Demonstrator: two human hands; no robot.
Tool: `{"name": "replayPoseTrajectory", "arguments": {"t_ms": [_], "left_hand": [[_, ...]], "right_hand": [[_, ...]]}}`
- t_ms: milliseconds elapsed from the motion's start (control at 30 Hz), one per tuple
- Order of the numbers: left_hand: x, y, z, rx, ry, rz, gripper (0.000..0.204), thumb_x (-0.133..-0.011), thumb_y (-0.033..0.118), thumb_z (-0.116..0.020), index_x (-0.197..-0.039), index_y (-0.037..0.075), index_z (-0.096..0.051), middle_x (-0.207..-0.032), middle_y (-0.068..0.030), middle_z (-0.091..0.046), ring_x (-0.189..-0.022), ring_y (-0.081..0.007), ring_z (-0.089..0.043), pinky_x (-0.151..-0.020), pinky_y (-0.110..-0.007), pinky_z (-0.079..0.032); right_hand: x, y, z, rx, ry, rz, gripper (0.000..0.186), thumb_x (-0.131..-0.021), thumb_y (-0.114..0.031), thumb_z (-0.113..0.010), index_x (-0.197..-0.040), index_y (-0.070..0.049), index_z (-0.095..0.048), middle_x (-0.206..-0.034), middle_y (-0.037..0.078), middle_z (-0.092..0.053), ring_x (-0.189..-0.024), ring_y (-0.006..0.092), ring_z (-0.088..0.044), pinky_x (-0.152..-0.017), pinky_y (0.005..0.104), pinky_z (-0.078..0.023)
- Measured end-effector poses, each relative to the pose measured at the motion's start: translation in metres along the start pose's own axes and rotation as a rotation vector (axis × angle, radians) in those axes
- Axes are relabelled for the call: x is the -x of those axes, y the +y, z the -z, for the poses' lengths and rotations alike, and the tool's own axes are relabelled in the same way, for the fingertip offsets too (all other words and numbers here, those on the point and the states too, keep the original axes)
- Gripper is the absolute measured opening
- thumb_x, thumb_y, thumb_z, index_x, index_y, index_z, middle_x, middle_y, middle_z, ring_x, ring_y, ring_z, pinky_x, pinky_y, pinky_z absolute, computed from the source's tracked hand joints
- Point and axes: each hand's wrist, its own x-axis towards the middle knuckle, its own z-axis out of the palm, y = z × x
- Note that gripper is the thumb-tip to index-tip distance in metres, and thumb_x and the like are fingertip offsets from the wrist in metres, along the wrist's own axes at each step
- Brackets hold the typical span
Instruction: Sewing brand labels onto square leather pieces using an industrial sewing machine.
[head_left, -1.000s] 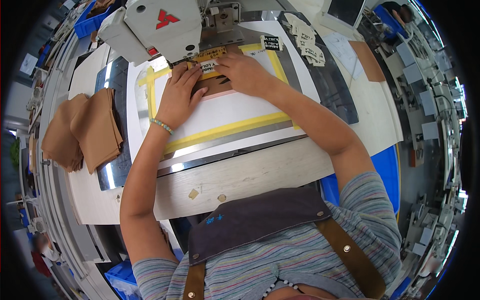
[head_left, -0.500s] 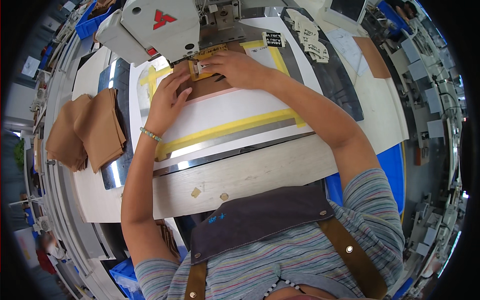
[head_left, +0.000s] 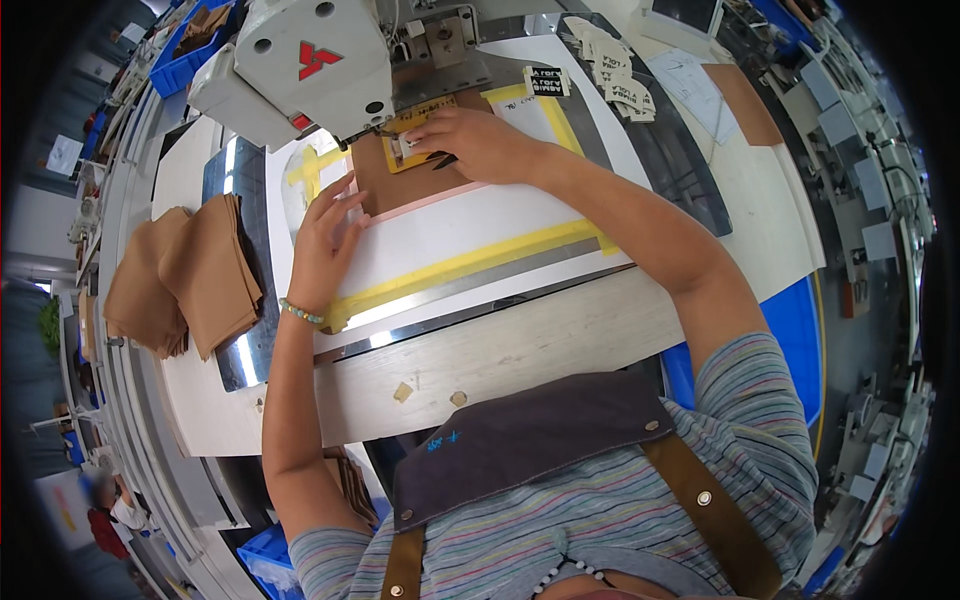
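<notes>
Under the head of a white sewing machine (head_left: 300, 75), a brown fabric piece (head_left: 375, 180) lies in a pink-edged white template sheet (head_left: 440, 222). A small yellow frame (head_left: 395, 157) rests on the fabric, with a white label (head_left: 405, 147) in its window. My right hand (head_left: 480, 145) has its fingertips at the frame and label; a small black pointed tool (head_left: 446, 161) sticks out from under its palm. My left hand (head_left: 325, 245), fingers apart, is at the left edge of the fabric and holds nothing.
Brown fabric pieces (head_left: 215, 280) are stacked at the left. At the back right are loose white labels (head_left: 615, 75), a black label (head_left: 546, 82) and a brown sheet (head_left: 742, 105). Yellow tape (head_left: 470, 268) borders the template. Blue bins (head_left: 795, 350) stand beside the table.
My left hand has drawn back toward me and left from the yellow frame, uncovering the fabric's left part. My right hand stays at the frame. The whole view has shifted slightly.
</notes>
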Motion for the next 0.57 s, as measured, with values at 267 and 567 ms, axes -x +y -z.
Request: {"name": "replayPoseTrajectory", "arguments": {"t_ms": [267, 567], "left_hand": [[0.006, 0.002, 0.005, -0.02, 0.025, -0.035, 0.034, -0.097, 0.006, -0.068, -0.131, 0.006, -0.072, -0.154, -0.0134, -0.057, -0.141, -0.0324, -0.056, -0.108, -0.041, -0.052], [0.017, -0.006, 0.01, -0.081, 0.044, -0.018, 0.033, -0.097, 0.01, -0.07, -0.131, 0.008, -0.073, -0.154, -0.0141, -0.058, -0.142, -0.031, -0.056, -0.116, -0.041, -0.047]], "right_hand": [[-0.002, -0.001, 0.002, -0.049, 0.026, 0.024, 0.049, -0.083, 0.007, -0.055, -0.127, -0.007, -0.075, -0.144, 0.006, -0.066, -0.136, 0.0299, -0.055, -0.117, 0.0393, -0.046], [-0.019, 0.008, 0.006, 0.049, -0.074, -0.064, 0.059, -0.084, 0.008, -0.057, -0.138, -0.012, -0.07, -0.158, 0.0, -0.055, -0.146, 0.0269, -0.047, -0.119, 0.0376, -0.045]]}}
